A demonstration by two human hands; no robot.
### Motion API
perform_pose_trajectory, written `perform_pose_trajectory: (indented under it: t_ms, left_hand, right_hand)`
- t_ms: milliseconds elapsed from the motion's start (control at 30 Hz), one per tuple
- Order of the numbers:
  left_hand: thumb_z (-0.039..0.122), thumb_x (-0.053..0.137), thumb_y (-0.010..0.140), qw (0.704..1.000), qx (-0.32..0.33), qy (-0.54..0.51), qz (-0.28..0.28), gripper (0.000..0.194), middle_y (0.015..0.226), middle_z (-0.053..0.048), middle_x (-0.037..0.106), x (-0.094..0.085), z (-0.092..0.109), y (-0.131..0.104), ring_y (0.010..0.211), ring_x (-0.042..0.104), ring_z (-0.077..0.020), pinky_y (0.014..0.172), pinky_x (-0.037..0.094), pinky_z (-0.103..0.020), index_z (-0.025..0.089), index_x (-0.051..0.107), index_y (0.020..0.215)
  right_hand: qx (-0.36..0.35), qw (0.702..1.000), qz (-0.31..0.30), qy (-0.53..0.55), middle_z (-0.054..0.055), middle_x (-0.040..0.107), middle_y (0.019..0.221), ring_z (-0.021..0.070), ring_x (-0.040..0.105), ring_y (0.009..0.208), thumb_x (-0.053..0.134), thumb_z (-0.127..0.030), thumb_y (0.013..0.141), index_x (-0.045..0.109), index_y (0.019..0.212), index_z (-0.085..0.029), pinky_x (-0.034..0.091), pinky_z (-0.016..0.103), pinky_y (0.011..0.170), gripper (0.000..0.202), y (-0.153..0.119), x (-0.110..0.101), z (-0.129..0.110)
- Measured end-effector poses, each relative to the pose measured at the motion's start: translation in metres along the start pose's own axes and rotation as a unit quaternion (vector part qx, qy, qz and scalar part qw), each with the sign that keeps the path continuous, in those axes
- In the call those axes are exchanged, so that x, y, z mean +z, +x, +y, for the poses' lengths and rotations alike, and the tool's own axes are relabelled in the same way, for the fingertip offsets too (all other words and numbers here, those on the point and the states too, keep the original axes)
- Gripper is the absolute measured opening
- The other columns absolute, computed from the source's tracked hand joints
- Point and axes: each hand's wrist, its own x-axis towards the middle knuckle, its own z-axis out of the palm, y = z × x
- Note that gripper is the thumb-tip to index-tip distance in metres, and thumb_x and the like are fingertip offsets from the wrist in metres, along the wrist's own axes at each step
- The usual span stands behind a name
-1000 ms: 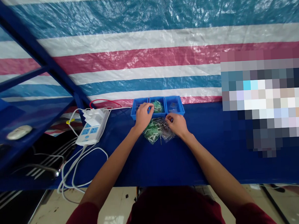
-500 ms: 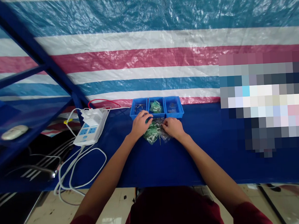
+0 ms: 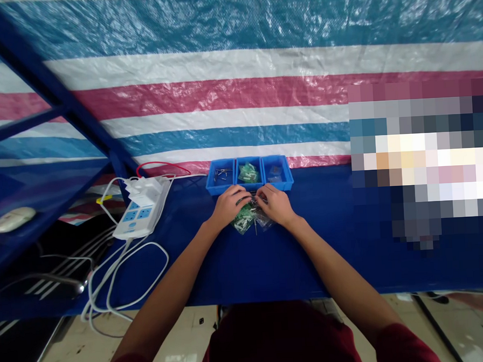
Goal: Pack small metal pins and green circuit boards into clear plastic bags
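Note:
A pile of small clear bags lies on the blue tabletop between my hands. The green-tinted bag (image 3: 243,221) is at its left, a clear bag (image 3: 263,217) at its right. Thin metal pins (image 3: 256,227) are scattered over the bags. At the pile's upper left, my left hand (image 3: 229,206) has its fingers bent and closed together. My right hand (image 3: 277,205) is closed too, fingertips pinched at the upper right of the pile. The fingertips of both hands nearly meet. What they hold, if anything, is too small to make out.
Just behind my hands stands a blue three-part bin (image 3: 221,189), with metal pieces, green bags and clear bags in its compartments. A white power strip (image 3: 136,221) and looped cable (image 3: 164,260) lie at the left. A blue frame post (image 3: 117,163) rises there. The right side is pixelated.
My left hand has shifted in over the pile, its fingers now closer to my right hand. The right fingertips have moved slightly toward the left. The camera view has turned a little.

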Motion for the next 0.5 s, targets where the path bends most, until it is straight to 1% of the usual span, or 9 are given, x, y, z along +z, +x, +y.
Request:
perform_pose_trajectory:
  t_ms: [133,200,333,433,500]
  left_hand:
    - [0.033,0.049,0.095,0.999,-0.015,-0.028,0.022,0.026,0.085,-0.006,0.067,-0.0008,0.0005,-0.0005,0.081,0.061,-0.0165,0.076,0.048,-0.029,0.017,0.069,0.090]
    - [0.032,0.051,0.094,0.999,-0.011,-0.040,0.031,0.025,0.083,-0.006,0.068,-0.0007,0.0003,-0.0008,0.079,0.062,-0.0164,0.075,0.048,-0.029,0.017,0.069,0.088]
    - [0.030,0.052,0.093,0.998,0.001,-0.061,0.033,0.024,0.083,-0.007,0.070,0.0008,-0.0004,-0.0019,0.078,0.063,-0.0167,0.072,0.049,-0.029,0.016,0.071,0.088]
    - [0.030,0.053,0.093,0.995,-0.018,-0.084,0.051,0.024,0.084,-0.008,0.070,0.0011,-0.0011,-0.0027,0.078,0.064,-0.0169,0.071,0.050,-0.028,0.016,0.071,0.088]
    - [0.030,0.053,0.093,0.994,-0.026,-0.091,0.051,0.024,0.086,-0.008,0.070,0.0000,-0.0013,-0.0029,0.079,0.065,-0.0173,0.072,0.051,-0.028,0.016,0.072,0.089]
  right_hand:
    - [-0.040,0.997,0.049,0.043,0.005,0.063,0.090,0.0165,0.059,0.077,0.046,-0.029,0.095,0.061,0.093,-0.019,0.040,0.025,0.066,0.018,-0.0008,0.0036,0.0016]
    - [-0.051,0.995,0.064,0.056,0.005,0.063,0.089,0.0169,0.059,0.078,0.043,-0.030,0.096,0.061,0.091,-0.020,0.040,0.026,0.067,0.021,-0.0008,0.0045,0.0021]
    - [-0.047,0.993,0.081,0.070,0.005,0.063,0.089,0.0167,0.058,0.075,0.044,-0.031,0.096,0.062,0.091,-0.019,0.040,0.026,0.067,0.022,-0.0008,0.0036,0.0022]
    - [-0.045,0.991,0.086,0.090,0.005,0.063,0.089,0.0159,0.057,0.072,0.045,-0.034,0.096,0.062,0.094,-0.019,0.041,0.027,0.067,0.023,-0.0010,0.0025,0.0024]
    - [-0.055,0.989,0.088,0.106,0.005,0.063,0.086,0.0161,0.058,0.074,0.045,-0.035,0.096,0.063,0.092,-0.019,0.042,0.027,0.068,0.024,-0.0012,0.0028,0.0029]
